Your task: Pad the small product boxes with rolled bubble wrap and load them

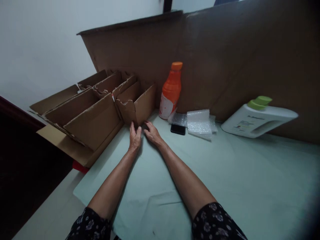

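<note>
Both my arms reach forward over the pale green cloth [225,173]. My left hand [135,137] lies with its fingers stretched up against the near corner of a small brown cardboard box [140,103]. My right hand [152,132] rests beside it, fingers spread, its tips touching the foot of the same box. Neither hand grips anything. The box stands open at the top with torn edges, at the right end of a row of folded cardboard boxes [87,113].
An orange bottle [171,90] stands behind the box, with bubble wrap [198,122] and a black phone [178,129] beside it. A white jug with a green cap [257,116] lies at the right. A tall cardboard sheet [237,60] closes the back.
</note>
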A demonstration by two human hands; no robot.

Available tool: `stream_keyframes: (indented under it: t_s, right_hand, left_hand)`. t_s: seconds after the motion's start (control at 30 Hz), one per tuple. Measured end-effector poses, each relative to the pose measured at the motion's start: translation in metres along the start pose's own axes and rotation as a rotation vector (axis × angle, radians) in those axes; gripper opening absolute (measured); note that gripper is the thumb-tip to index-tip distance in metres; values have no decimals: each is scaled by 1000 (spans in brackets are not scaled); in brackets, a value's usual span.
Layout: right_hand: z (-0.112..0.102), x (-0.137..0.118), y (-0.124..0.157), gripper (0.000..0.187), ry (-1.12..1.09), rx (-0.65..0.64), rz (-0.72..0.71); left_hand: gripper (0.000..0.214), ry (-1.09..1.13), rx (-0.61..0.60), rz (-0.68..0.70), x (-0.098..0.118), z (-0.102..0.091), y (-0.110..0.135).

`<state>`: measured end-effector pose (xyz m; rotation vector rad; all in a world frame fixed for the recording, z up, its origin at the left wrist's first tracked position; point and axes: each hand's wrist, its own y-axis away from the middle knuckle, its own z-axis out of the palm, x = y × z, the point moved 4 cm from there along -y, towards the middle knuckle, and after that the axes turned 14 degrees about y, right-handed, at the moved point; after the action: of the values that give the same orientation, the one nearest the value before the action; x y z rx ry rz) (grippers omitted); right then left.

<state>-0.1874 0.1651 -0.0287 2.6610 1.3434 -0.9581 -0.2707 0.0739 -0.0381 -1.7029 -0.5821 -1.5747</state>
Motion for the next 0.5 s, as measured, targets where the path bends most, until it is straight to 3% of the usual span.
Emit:
stream_keyframes:
  t_s: [0.07,0.17,0.27,0.3,0.4,0.47,0.5]
  right_hand:
    - [-3,-11,25,50,65,-15,-30]
    - [-13,-27,87,35,179,-57,-88]
    - [-33,-30,163,36,286,-94,-125]
    - [-42,-29,189,38,331,-102,-149]
    - [-83,-14,265,38,461,-114,-211]
    - [-130,13,313,29,541,-58,-86]
    - [-162,33,336,22,600,0,80]
  left_hand:
    - [73,-12,7,-18,8,-1,5]
    - [81,-19,-22,-43,24,-3,31]
    - [85,-45,-152,-43,29,-7,66]
    - [81,-169,-229,17,29,-7,78]
    - [67,-412,-497,208,23,-2,123]
    - [59,-494,-653,317,19,1,158]
    - [55,-525,-728,375,17,3,176]
